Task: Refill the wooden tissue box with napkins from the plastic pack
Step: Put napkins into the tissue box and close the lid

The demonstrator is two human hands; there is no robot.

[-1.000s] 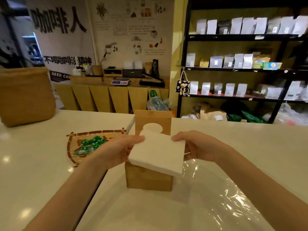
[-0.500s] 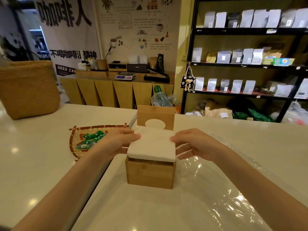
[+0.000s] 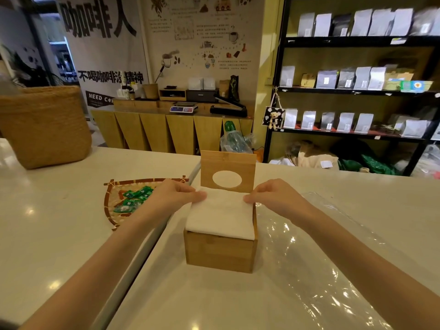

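— Napkins (image 3: 220,216) sit as a white stack in the mouth of the wooden tissue box (image 3: 220,253), which stands mid-worktop (image 3: 59,234) with its lid (image 3: 227,171) tipped up behind. How do we reckon they handle?

— Light and soft, we judge; the stack sags a little at its edges, so it would crumple if we squeezed hard. Best taken by the two far corners or both side edges, pressing evenly so it slides down square. The box looks stiff and steady enough to stay put.

— And our grip?

— Our left hand (image 3: 176,195) pinches the far left corner of the stack, our right hand (image 3: 273,196) the far right corner, fingers curled onto the paper.

— The plastic pack (image 3: 321,270)?

— Clear, crinkly, glossy film lying flat at our right; slippery, we'd guess.

— Any writing?

— The wall banner (image 3: 100,55) reads "咖啡人", then "不喝咖啡没精神" as far as we can make out, and "NEED Co…", cut off. The green sachets (image 3: 133,200) in the woven tray (image 3: 112,210) carry print too small to read.
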